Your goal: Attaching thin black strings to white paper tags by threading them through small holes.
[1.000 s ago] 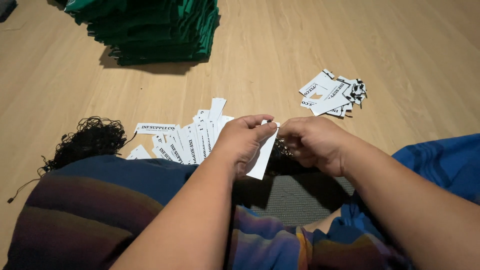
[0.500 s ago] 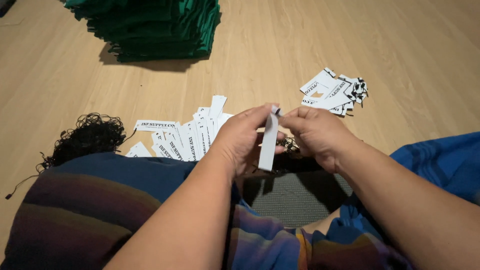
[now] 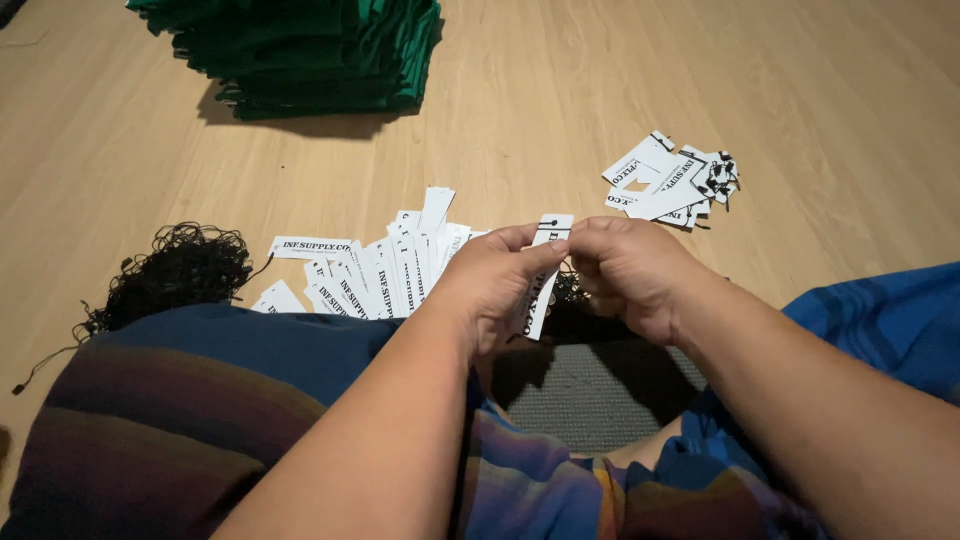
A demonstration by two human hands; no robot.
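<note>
Clearly the weak point is the pinch itself: the left hand [image 3: 495, 285] holds a white paper tag [image 3: 543, 275] upright between thumb and fingertips, and the right hand [image 3: 630, 275] presses in against it from the other side, fingers curled tight at the tag's top edge, where a small punched hole shows. If the left thumb slides, the tag could twist or bend — thin card creases easily under a grip this close. The right fingers seem to be working something fine at the hole, perhaps a black string, though it is too small to tell; such a thing could slip out of the hole or snag on the knuckles.

Both forearms reach forward from the lap and converge, wrists bent slightly inward, hands touching with the tag clamped between them.

Just beyond the left hand lies a fanned row of white tags [image 3: 380, 275]. Further left sits a tangle of black strings [image 3: 180, 270]. Beyond the right hand a smaller heap of tags with strings [image 3: 675, 180] rests on the wooden floor [image 3: 820, 90]. Far ahead on the left stands a stack of folded green cloth [image 3: 310, 50].
</note>
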